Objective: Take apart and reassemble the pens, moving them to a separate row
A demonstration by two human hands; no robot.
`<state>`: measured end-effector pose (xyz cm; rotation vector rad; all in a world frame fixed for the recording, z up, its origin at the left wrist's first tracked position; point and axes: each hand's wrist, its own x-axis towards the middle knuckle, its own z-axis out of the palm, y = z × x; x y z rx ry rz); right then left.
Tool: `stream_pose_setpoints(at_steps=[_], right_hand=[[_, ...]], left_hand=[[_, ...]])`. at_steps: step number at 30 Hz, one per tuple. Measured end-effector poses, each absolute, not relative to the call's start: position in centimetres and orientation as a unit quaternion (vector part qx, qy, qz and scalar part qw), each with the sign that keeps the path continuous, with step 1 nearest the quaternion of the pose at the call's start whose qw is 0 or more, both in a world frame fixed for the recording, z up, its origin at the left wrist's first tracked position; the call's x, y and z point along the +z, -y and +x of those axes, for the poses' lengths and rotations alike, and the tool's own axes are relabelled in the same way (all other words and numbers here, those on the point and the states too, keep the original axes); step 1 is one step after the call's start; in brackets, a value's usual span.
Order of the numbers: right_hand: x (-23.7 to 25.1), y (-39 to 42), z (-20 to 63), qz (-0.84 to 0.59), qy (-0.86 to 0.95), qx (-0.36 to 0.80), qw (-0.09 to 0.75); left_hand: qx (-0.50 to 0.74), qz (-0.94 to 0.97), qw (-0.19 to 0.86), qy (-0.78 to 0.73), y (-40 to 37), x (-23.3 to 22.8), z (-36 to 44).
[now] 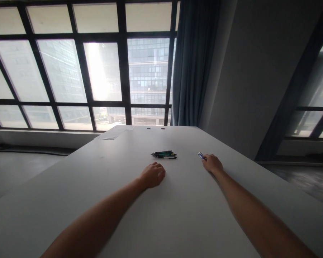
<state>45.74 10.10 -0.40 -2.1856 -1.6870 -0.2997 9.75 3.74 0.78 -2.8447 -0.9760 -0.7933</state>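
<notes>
My right hand (213, 163) rests on the right side of the white table (177, 211), its fingers closed around what looks like a blue pen (201, 156) whose end sticks out ahead of them. Whether more than one pen is in that grip I cannot tell. A small pile of several pens (163, 154), black and green with some white, lies near the middle of the table. Just in front of this pile, not touching it, lies my left hand (152, 175) with its fingers curled in and no object visible in them.
Sheets of white paper (111, 134) lie at the table's far left edge. Two dark round spots (162, 128) mark its far end. Beyond stand large framed windows (149, 71), a blue curtain (192, 71) and a grey wall (260, 71).
</notes>
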Motion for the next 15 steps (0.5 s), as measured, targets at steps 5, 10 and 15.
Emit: stream_pose_setpoints(at_steps=[5, 10, 15], right_hand=[[-0.3, -10.0, 44.5, -0.741, 0.633, -0.115, 0.191], [-0.5, -10.2, 43.0, -0.755, 0.622, -0.119, 0.171], [0.1, -10.7, 43.6, -0.78, 0.552, -0.083, 0.282]], left_hand=[[-0.255, -0.913, 0.012, 0.318, -3.7, 0.9, 9.9], [-0.25, -0.912, 0.003, 0.324, -3.7, 0.9, 9.9], [-0.252, -0.913, 0.006, 0.322, -3.8, 0.8, 9.9]])
